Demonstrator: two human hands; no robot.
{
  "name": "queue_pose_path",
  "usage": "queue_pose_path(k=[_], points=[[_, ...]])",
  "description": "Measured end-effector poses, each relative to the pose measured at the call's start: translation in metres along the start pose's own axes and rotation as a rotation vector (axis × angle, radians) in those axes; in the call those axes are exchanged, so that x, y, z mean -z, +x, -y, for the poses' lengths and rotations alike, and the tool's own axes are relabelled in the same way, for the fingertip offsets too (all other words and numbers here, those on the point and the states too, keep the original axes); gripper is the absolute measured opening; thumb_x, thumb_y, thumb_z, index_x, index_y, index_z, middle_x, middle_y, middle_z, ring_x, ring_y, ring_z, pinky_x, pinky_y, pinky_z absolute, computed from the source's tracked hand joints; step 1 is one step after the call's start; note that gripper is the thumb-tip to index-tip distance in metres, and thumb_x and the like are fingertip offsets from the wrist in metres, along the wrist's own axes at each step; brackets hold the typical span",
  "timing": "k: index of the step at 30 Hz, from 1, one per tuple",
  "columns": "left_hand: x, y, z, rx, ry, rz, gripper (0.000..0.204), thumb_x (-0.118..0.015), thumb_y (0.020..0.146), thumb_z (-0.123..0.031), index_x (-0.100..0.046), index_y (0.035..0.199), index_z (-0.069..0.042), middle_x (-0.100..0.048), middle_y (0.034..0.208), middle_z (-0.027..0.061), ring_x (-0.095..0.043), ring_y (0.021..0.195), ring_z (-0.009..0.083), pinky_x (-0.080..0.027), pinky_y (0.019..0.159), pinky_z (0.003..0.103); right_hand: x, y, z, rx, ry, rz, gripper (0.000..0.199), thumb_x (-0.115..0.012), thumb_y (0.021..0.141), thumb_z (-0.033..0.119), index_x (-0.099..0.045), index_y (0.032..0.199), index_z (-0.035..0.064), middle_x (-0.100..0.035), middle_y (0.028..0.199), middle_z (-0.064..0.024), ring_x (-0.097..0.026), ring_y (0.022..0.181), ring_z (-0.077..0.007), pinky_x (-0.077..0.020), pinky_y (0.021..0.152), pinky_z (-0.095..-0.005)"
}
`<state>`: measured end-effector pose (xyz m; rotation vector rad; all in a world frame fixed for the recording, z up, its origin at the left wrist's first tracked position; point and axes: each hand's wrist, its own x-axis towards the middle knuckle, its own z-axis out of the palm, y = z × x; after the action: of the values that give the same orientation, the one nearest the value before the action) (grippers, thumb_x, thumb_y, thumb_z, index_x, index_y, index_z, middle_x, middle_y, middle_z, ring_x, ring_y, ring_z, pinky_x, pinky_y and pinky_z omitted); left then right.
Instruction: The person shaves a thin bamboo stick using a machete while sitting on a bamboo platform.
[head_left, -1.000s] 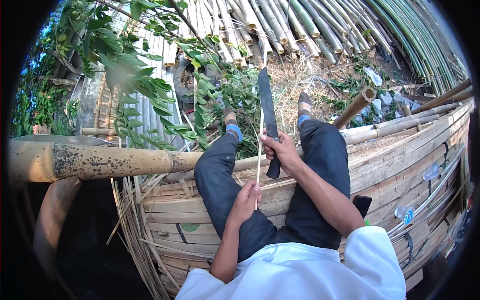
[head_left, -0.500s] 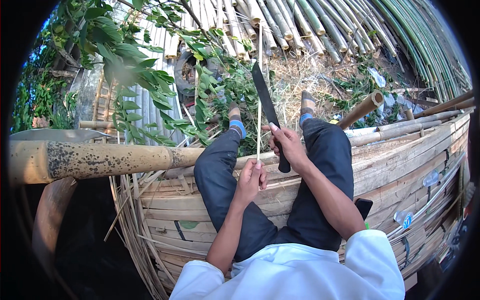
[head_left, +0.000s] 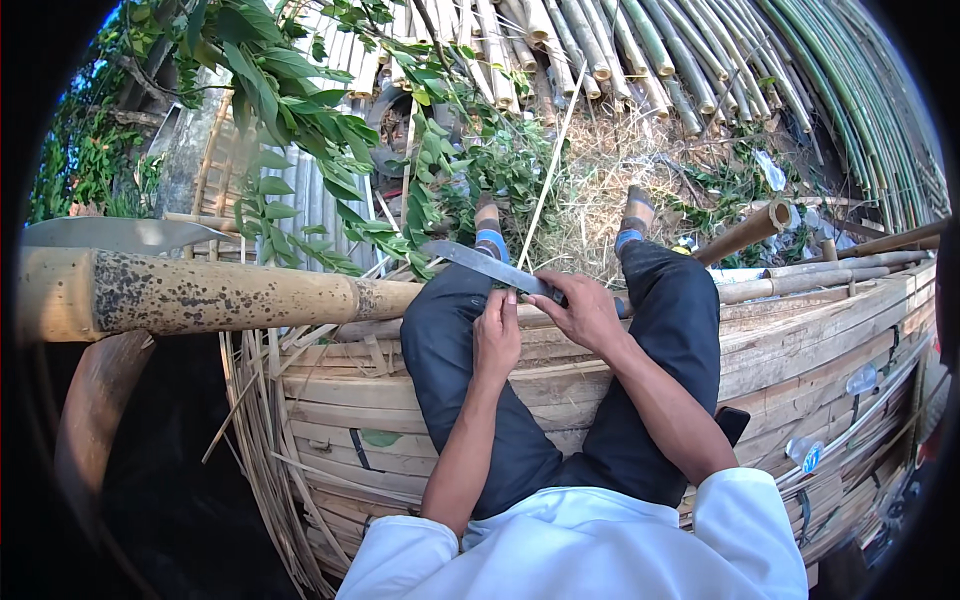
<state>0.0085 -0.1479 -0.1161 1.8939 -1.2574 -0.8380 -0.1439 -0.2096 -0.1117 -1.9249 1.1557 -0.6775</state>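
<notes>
1. The person's right hand [head_left: 582,308] is closed around the grip end of a long knife [head_left: 485,262], thumb stretched toward the left hand
2. The knife lies nearly level, its broad blade slanting up to the left – the tip is over the person's left knee
3. The left hand [head_left: 497,335] is narrow, thumb and curled fingers pinching the near end of a thin pale strip [head_left: 553,165]; the thumb is just beside the knife
4. The strip is between the person's legs, running from the hands up and slightly right, past the blade, over dry straw [head_left: 610,195]; where it meets the blade is partly covered, so whether the edge bites into it cannot be told
5. The person, in a white shirt [head_left: 570,540] and dark trousers [head_left: 450,330], sits with knees apart on a stack of wooden slats [head_left: 800,325]
6. A thick, spotted bamboo pole [head_left: 220,290] extends left from the left knee; a phone [head_left: 732,425] and a clear cup [head_left: 804,452] are on the right
7. Ahead – leafy branches [head_left: 265,85] at left, rows of bamboo poles [head_left: 665,65] beyond the straw
</notes>
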Motion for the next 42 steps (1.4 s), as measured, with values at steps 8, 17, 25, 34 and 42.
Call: queue_pose_path(k=[8, 17, 25, 34, 42], points=[[0.004, -0.003, 0.004, -0.02, 0.029, -0.035, 0.023, -0.047, 0.099, -0.023, -0.057, 0.1, -0.002, -0.052, 0.063, 0.0146, -0.053, 0.057, 0.0262, -0.04, 0.053, 0.039, 0.002, 0.005, -0.009, 0.023, -0.08, -0.061, 0.034, -0.066, 0.085, 0.038, -0.068, 0.104, 0.0097, -0.065, 0.076, -0.0141, -0.062, 0.071, -0.033, -0.0479, 0.062, -0.0424], [-0.005, -0.002, 0.015, 0.01, -0.091, -0.032, 0.024, -0.046, 0.1, -0.022, -0.057, 0.096, -0.001, -0.055, 0.065, 0.0136, -0.053, 0.055, 0.0205, -0.041, 0.053, 0.037, -0.005, -0.001, -0.012, 0.14, -0.064, -0.02, 0.034, -0.065, 0.087, 0.036, -0.068, 0.103, 0.007, -0.063, 0.072, -0.0172, -0.061, 0.065, -0.0323, -0.0467, 0.062, -0.0407], [-0.006, -0.001, 0.011, 0.243, -0.496, 0.166, 0.025, -0.042, 0.103, -0.026, -0.053, 0.092, -0.006, -0.031, 0.061, -0.0081, -0.027, 0.049, 0.0011, -0.023, 0.042, 0.02, 0.003, 0.023, -0.03, -0.382, 0.353, -0.174, 0.043, -0.056, 0.093, 0.044, -0.07, 0.096, 0.0031, -0.056, 0.058, -0.0138, -0.055, 0.055, -0.0241, -0.0435, 0.058, -0.0371], [0.004, 0.002, -0.009, 0.472, -0.812, 0.227, 0.031, -0.033, 0.104, -0.033, -0.049, 0.096, -0.008, -0.032, 0.06, -0.005, -0.024, 0.042, 0.0027, -0.019, 0.038, 0.02, -0.009, 0.017, -0.022, -0.336, 0.379, 0.145, 0.053, -0.046, 0.097, 0.047, -0.068, 0.088, -0.0002, -0.051, 0.054, -0.0118, -0.052, 0.052, -0.0192, -0.0421, 0.055, -0.0368], [0.001, 0.003, -0.002, 0.426, -0.886, 0.289, 0.025, -0.033, 0.104, -0.03, -0.044, 0.102, -0.008, -0.037, 0.06, -0.0022, -0.027, 0.042, 0.0033, -0.021, 0.036, 0.02, -0.011, 0.018, -0.023, -0.34, 0.558, 0.022, 0.035, -0.052, 0.098, 0.035, -0.062, 0.09, 0.0023, -0.051, 0.056, 0.0006, -0.045, 0.05, -0.0058, -0.034, 0.045, -0.0237]])
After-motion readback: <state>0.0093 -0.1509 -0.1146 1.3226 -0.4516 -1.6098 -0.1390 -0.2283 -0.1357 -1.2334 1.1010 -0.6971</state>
